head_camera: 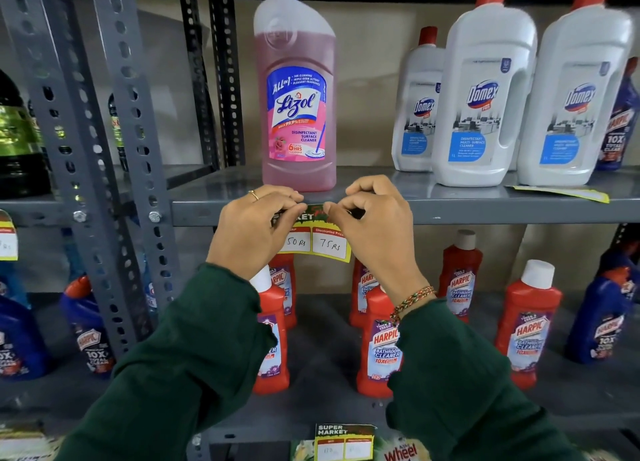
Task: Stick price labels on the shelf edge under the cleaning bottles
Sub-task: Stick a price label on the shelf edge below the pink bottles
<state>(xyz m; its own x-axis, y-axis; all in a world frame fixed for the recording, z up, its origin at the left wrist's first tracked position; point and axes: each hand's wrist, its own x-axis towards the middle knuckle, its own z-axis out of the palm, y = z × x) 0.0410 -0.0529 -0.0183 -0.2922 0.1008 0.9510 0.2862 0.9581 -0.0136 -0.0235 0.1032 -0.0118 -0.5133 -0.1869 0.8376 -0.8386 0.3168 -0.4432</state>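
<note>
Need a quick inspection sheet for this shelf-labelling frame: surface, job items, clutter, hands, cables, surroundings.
Surface: grey metal shelf edge, bare to the right of the hands.
Job's things: price label held against the edge below the pink Lizol bottle; handwritten 50 Rs and 75 Rs.
Clutter: a loose yellow label lies flat on the shelf by the white Domex bottles.
Grippers: left hand and right hand both pinch the label's top strip with their fingers.
Cables: nothing seen.
Surroundings: red Harpic bottles on the shelf below; another label on a lower edge.
</note>
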